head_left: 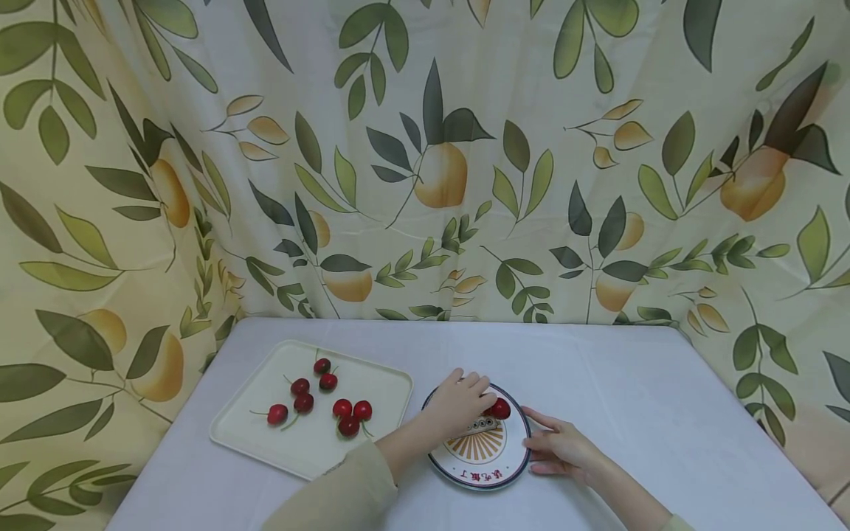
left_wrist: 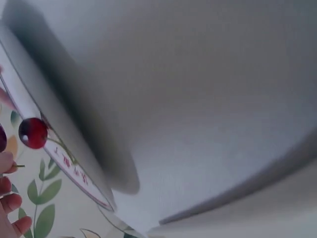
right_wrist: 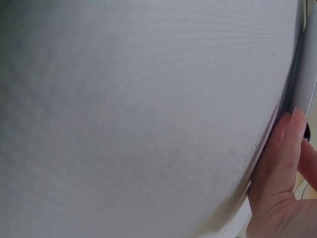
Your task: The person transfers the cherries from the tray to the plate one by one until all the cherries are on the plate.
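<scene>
A round white plate (head_left: 478,483) with a dark rim and a sunburst print sits near the table's front edge. My left hand (head_left: 468,398) lies knuckles-up over its far half, fingers bent down. A red cherry (head_left: 501,408) lies on the plate just right of those fingers, and what is under them is hidden. The left wrist view shows that cherry (left_wrist: 33,133) on the plate (left_wrist: 69,168), with fingertips (left_wrist: 7,203) and a thin stem beside it. My right hand (head_left: 531,442) touches the plate's right rim with straight fingers. Its thumb (right_wrist: 282,158) presses the plate's edge (right_wrist: 307,74).
A cream rectangular tray (head_left: 265,383) lies left of the plate with several red cherries (head_left: 341,408) on it. A white cloth (head_left: 631,398) covers the table. A leaf-and-fruit printed curtain (head_left: 432,184) hangs close behind and along both sides.
</scene>
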The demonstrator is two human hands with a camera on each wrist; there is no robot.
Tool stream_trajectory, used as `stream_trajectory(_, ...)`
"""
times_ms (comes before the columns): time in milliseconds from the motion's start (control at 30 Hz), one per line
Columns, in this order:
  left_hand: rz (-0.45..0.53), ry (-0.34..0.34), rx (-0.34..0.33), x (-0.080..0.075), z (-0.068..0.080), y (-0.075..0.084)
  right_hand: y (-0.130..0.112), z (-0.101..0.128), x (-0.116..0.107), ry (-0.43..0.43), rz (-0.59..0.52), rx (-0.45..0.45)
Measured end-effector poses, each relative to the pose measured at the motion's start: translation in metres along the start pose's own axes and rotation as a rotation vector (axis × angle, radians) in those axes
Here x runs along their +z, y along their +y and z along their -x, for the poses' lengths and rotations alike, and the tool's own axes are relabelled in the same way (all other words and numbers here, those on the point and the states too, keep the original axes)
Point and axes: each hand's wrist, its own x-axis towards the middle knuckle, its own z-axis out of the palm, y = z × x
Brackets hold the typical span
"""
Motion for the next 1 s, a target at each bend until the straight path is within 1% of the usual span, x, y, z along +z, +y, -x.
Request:
stream_trajectory(267, -0.020, 0.006, -0.015, 0.010, -0.003, 0.017, -0.001, 0.000, 0.000, 0.000, 0.000, -0.001)
stream_trajectory(367, -0.025, -0.016, -0.023, 0.013, -0.004, 0.022, -0.001, 0.001, 0.000, -0.005, 0.000, -0.006)
stream_trajectory(500, -0.024, -0.062, -0.037, 0.014, -0.003, 0.027, -0.001, 0.002, -0.001, -0.023, -0.003, -0.012)
stream_trajectory(633, -0.025, -0.110, -0.048, 0.015, -0.004, 0.031, -0.001, 0.002, -0.001, -0.030, -0.002, -0.014)
stream_trajectory(733, -0.031, -0.114, -0.054, 0.015, -0.004, 0.033, -0.001, 0.001, -0.001, -0.019, -0.003, -0.013)
stream_trajectory(867, -0.054, -0.098, -0.057, 0.017, -0.004, 0.035, 0.000, 0.000, -0.001, -0.022, 0.000, -0.020)
stream_trajectory(1000, -0.083, -0.124, -0.057, 0.017, -0.004, 0.036, 0.001, -0.001, -0.001, -0.016, 0.001, -0.022)
